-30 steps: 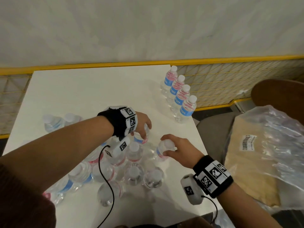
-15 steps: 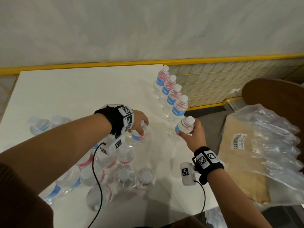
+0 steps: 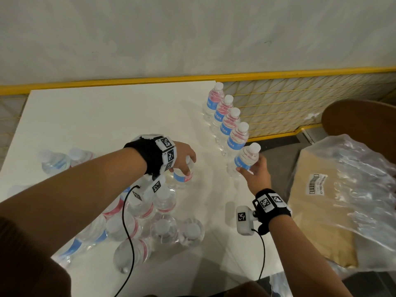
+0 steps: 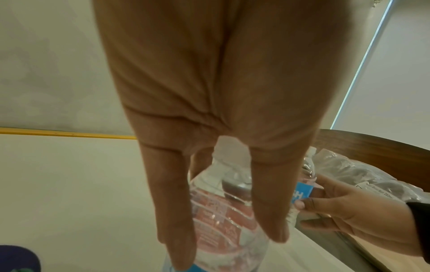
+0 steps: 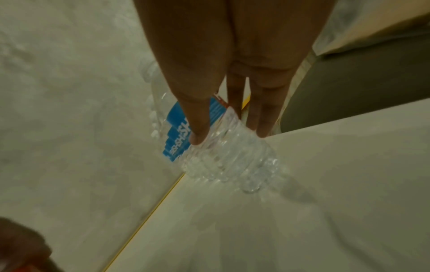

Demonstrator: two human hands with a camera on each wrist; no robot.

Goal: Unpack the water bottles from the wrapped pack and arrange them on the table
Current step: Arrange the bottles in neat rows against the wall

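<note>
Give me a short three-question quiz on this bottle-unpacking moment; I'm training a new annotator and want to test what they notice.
1. True or false: the right hand grips a clear plastic water bottle with a blue label at the near end of the row of four upright bottles along the white table's right edge.
2. What does the left hand hold?
A. a loose cap
B. a clear bottle with a blue and pink label
C. nothing
3. Fill in: the crumpled clear plastic wrap lies to the table's ____.

Key: 1 true; 2 B; 3 right.
</note>
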